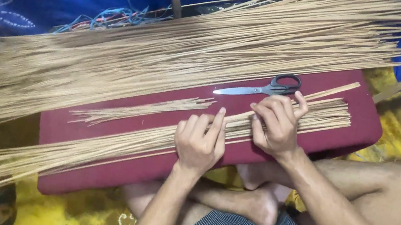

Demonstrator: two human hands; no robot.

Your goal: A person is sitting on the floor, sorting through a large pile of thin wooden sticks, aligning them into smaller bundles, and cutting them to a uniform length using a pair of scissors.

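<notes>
**Both hands on thin stick bundle, cushion surface**

Left hand [199,142] and right hand [276,125] rest side by side on a long bundle of thin tan sticks [112,144], fingers curled down and gripping it. The bundle lies across a dark red rectangular cushion [348,97], long axis running lower left to upper right. Grey-handled steel scissors [262,88] lie just beyond the right hand, blades pointing left.

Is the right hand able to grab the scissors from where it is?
Probably yes. The right hand rests on the thin sticks right beside the scissors, which lie bare on the red cushion with nothing between them.
</notes>
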